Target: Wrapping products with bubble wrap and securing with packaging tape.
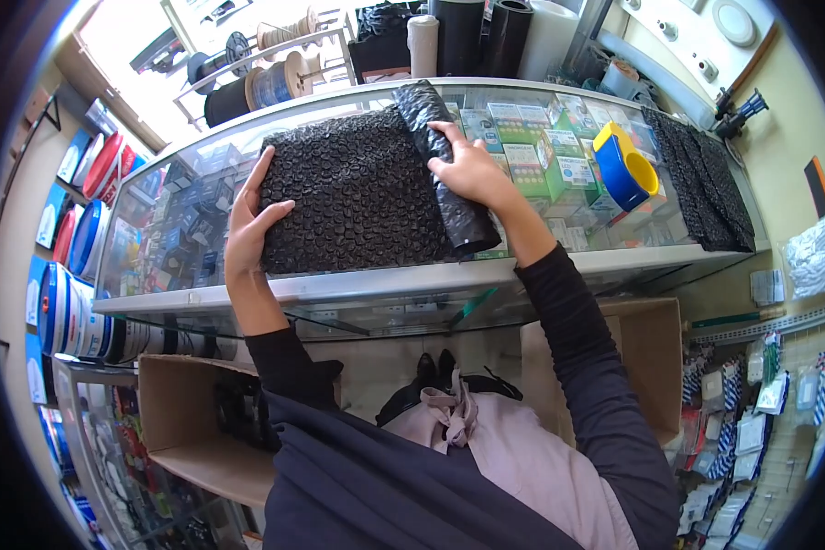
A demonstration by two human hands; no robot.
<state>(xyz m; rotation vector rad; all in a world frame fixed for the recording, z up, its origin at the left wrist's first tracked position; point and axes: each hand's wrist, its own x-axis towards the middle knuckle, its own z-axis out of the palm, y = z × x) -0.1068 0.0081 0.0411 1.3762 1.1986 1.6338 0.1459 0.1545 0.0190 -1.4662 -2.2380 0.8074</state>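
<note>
A sheet of black bubble wrap [357, 199] lies across the glass top of a display counter [168, 275]. Its right side is rolled into a thick black roll [464, 220], slanting from the far edge towards the near edge. My left hand [247, 230] holds the sheet's left edge, thumb on top and fingers along the side. Across the upper part of the roll, my right hand [474, 168] grips it between thumb and fingers. To the right of that hand, a blue and yellow tape dispenser [622, 168] sits on the glass.
Folded black bubble wrap [701, 179] lies at the counter's right end. Boxed bulbs [522, 165] show through the glass. Open cardboard boxes [206, 440] flank me below the counter. Beyond it stand cable spools [282, 79] and upright rolls [460, 38]. Packaged goods [735, 419] hang at right.
</note>
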